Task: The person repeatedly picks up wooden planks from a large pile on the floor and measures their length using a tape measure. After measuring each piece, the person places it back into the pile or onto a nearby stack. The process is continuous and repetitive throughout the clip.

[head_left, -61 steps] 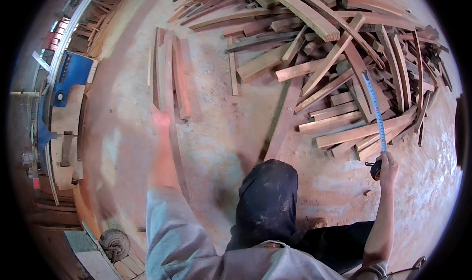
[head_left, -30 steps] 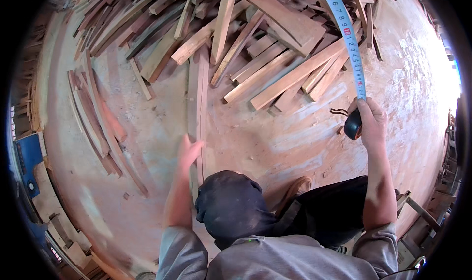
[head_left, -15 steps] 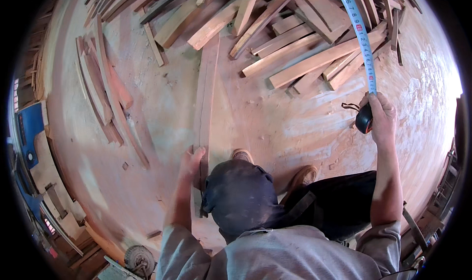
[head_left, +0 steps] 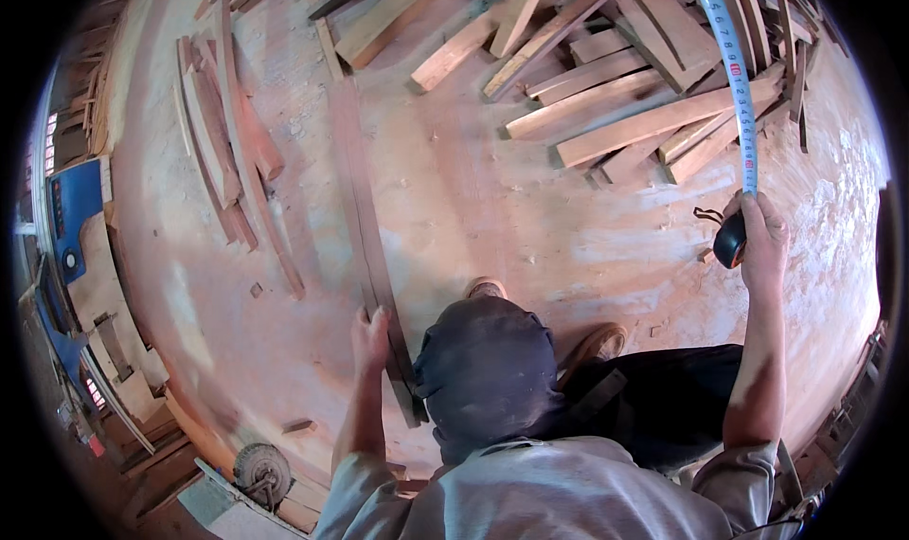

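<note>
Left fingers (head_left: 380,319) hold one plank (head_left: 367,223); right (head_left: 755,212), one tape (head_left: 743,123).

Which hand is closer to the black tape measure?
Right. The right hand grips the tape measure; the left hand is off to its left, holding a plank.

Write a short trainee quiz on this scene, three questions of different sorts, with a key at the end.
1. Multiple choice: what does the right hand hold? A) a hammer B) a tape measure C) a saw
2. True or false: the left hand touches nothing.
3. Short answer: is the tape blade drawn out or wound in?

Key: 1. B. 2. False; it holds a long wooden beam. 3. Drawn out.
</note>
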{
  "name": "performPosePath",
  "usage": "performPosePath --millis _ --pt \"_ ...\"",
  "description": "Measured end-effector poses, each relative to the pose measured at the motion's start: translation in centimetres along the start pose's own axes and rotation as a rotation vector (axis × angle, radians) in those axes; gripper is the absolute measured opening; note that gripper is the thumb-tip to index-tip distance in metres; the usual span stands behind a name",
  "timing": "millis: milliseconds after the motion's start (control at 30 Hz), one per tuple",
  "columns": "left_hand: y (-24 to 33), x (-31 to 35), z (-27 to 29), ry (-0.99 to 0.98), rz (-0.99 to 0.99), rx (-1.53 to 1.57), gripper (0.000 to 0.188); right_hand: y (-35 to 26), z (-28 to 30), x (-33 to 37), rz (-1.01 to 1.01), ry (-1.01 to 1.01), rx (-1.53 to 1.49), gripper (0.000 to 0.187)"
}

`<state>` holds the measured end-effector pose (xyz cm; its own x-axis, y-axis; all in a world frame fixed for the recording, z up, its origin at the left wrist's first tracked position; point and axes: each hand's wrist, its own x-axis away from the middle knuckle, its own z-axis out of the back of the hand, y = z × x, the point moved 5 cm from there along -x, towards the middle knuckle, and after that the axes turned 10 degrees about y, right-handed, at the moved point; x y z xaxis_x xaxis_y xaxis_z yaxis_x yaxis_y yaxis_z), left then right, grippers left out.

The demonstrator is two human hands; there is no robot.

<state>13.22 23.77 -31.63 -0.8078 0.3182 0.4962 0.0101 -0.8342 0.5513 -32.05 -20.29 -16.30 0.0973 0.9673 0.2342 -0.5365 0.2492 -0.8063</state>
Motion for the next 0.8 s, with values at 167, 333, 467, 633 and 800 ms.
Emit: performPosePath --millis 167,333,467,633,800 --pt "1.5 -5.6 -0.7 -0.108 0.167 0.364 0.045 -0.6 -0.7 0.4 -0.043 -0.014 -0.079 0.027" --pt "7.4 -9.8 -4.0 -0.16 0.24 0.722 0.049 -0.4 -0.3 0.6 -0.039 0.006 -0.055 0.027" --pt "9.2 -13.9 -5.2 -0.457 0.238 0.893 0.053 -0.1 1.2 0.8 0.041 0.019 -0.015 0.027" --pt "12.3 -14.5 -5.1 -1.014 0.265 1.328 0.052 0.3 1.3 0.7 0.032 0.02 -0.025 0.028" --pt "18.9 -11.8 -3.3 -1.124 0.171 1.587 0.047 -0.7 0.5 0.9 -0.023 0.012 -0.014 0.029"
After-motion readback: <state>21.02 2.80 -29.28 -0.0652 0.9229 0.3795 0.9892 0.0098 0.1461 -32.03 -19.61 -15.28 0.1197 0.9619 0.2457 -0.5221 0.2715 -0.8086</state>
